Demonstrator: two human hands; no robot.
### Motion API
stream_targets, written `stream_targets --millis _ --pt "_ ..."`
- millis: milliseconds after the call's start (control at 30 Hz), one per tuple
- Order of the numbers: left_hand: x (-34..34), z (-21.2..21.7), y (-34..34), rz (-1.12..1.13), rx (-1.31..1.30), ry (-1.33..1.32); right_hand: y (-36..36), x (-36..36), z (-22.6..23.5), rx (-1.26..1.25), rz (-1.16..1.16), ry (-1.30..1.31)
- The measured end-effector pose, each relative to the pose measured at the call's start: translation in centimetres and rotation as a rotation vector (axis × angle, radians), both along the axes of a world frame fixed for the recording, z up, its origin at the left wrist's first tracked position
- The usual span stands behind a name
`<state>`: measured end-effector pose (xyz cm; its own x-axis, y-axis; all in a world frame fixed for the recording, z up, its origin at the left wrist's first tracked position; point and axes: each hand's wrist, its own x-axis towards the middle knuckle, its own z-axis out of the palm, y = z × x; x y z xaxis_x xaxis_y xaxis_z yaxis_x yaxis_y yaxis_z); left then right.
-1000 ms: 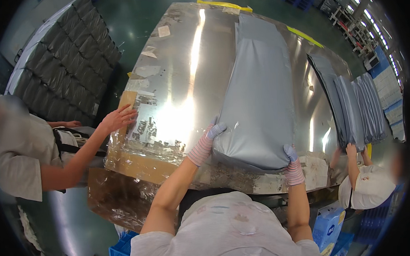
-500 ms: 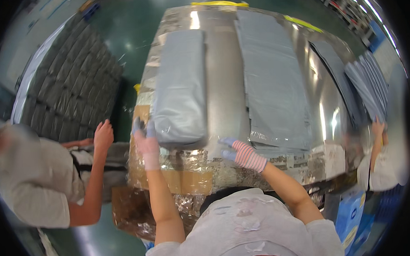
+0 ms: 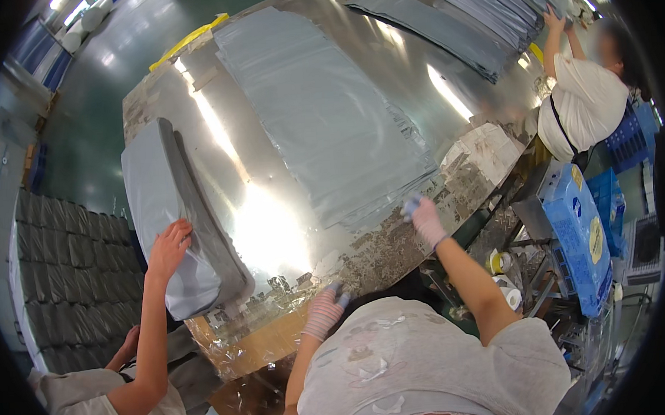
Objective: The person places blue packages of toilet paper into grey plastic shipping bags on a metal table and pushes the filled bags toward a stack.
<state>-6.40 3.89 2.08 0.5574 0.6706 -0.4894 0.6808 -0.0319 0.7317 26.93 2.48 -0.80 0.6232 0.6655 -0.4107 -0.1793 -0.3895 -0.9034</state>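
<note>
My left hand (image 3: 325,313), in a pink striped glove with grey fingertips, is over the table's near edge by my body. Its fingers are loosely apart and hold nothing. My right hand (image 3: 427,223), gloved the same way, is beside the near right corner of a stack of flat grey plastic bags (image 3: 329,119). Those fingers are also apart, somewhat blurred; whether they touch the bags I cannot tell. On the table's left side lies a plump grey plastic-wrapped package (image 3: 149,178), with a co-worker's bare hand (image 3: 171,248) resting on it.
The metal table (image 3: 204,150) has a taped, worn edge. More grey bags (image 3: 436,32) lie on its far right, where another co-worker (image 3: 587,96) handles a pile. Dark packages (image 3: 76,278) are stacked at left. A blue pack (image 3: 577,234) and tape rolls (image 3: 500,261) stand at right.
My view has turned rightward. My left hand has drawn away from the package toward my body, and my right hand has moved to the bag stack's corner. The left co-worker's hand now rests on the package.
</note>
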Motion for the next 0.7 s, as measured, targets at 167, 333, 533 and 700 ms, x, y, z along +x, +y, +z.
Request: stream_targets --millis 167,333,533,700 --pt "1.9 4.0 5.0 -0.061 0.321 0.173 9.0 9.5 -2.3 0.078 -0.185 0.075" --pt "9.3 4.4 9.8 -0.084 0.727 0.232 13.4 13.8 -6.9 -0.174 -0.054 -0.381" --pt "16.8 2.1 16.1 -0.069 0.859 0.434 14.8 4.6 4.1 0.000 0.579 -0.984" --pt "22.8 0.7 20.7 -0.007 0.811 0.471 17.1 7.6 6.4 0.041 0.545 -1.095"
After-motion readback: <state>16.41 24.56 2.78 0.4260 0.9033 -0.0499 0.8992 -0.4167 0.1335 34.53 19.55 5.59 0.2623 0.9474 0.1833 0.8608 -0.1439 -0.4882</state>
